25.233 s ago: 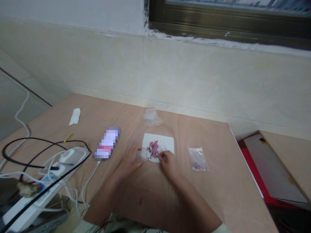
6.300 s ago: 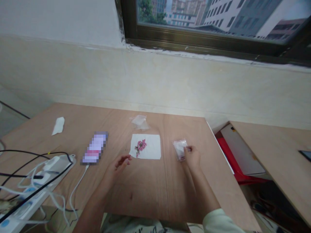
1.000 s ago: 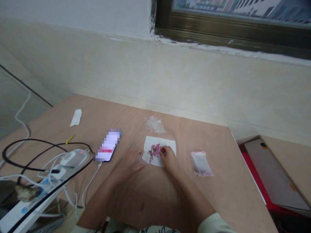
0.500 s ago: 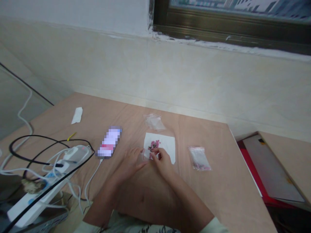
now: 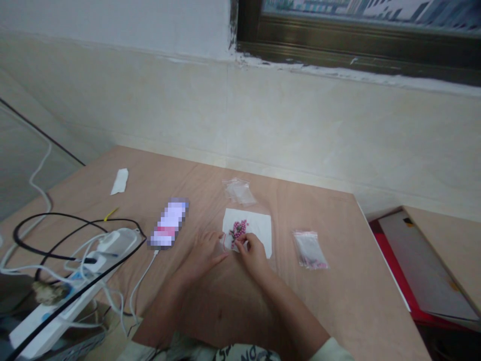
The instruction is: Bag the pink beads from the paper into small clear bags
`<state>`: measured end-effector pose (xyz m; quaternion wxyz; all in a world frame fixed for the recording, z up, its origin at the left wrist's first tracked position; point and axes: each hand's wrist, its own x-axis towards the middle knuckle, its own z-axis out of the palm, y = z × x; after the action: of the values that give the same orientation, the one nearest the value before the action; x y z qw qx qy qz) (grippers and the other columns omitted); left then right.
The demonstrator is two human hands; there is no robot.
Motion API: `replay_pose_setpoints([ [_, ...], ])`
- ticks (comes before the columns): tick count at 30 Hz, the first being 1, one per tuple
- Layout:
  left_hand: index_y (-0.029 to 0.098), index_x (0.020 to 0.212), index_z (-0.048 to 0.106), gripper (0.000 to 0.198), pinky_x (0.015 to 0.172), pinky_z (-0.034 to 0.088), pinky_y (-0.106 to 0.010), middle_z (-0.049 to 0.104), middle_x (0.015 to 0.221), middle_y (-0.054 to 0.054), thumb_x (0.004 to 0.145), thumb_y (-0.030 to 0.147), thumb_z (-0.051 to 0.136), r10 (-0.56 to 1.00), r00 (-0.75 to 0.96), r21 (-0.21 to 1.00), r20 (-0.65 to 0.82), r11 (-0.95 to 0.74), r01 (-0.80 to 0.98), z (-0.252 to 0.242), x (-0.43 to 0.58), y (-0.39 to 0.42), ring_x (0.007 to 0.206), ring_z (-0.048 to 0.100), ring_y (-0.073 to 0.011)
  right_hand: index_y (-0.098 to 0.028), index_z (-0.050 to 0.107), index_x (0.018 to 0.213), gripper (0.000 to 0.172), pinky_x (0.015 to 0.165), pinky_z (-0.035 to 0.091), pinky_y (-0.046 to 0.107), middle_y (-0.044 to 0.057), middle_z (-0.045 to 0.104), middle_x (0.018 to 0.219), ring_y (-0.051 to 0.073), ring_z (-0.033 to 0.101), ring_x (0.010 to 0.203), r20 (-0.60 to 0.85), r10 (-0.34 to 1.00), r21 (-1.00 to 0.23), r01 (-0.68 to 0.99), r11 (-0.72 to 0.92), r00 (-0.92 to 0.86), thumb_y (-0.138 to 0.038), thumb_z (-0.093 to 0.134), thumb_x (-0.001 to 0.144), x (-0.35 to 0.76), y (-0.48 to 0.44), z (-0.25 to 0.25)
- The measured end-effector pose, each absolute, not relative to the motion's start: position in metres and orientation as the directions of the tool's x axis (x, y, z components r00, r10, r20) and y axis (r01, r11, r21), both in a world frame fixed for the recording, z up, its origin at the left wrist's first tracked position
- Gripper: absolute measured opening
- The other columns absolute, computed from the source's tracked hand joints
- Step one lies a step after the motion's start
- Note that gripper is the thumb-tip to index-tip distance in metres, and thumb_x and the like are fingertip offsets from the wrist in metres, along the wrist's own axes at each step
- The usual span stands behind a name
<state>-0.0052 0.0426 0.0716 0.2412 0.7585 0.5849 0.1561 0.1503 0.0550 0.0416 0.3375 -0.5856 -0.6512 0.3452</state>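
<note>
On the table [image 5: 338, 306] is white paper [image 5: 262, 230]. The right hand [image 5: 253, 252] has its grip together — on what, I can't tell. The left hand [image 5: 202, 249] holds a clear bag [image 5: 224, 244]. Pink beads [image 5: 239, 228] lie on the paper, just past the right hand.

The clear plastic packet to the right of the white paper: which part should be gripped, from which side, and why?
Probably pinch the packet at its far edge, coming from above with the right hand. It lies flat, its pink contents gathered towards the near edge, so the far end looks easier to pinch. That hand is also nearer.
</note>
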Motion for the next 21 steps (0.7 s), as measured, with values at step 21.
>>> replay_pose_setpoints([
  [21,0.016,0.104,0.046,0.041,0.089,0.028,-0.045,0.054,0.103,-0.009,0.067,0.033,0.055,0.969,0.244,0.530,-0.032,-0.191,0.827,0.057,-0.011,0.035,0.099,0.046,-0.0236,-0.016,0.052,0.071,0.009,0.066,0.038,0.028,0.005,0.053,0.073,0.016,0.048,0.070,0.077,0.994,-0.817,0.567,0.104,-0.072,-0.013,0.044,0.070,0.147,0.049,0.034],
])
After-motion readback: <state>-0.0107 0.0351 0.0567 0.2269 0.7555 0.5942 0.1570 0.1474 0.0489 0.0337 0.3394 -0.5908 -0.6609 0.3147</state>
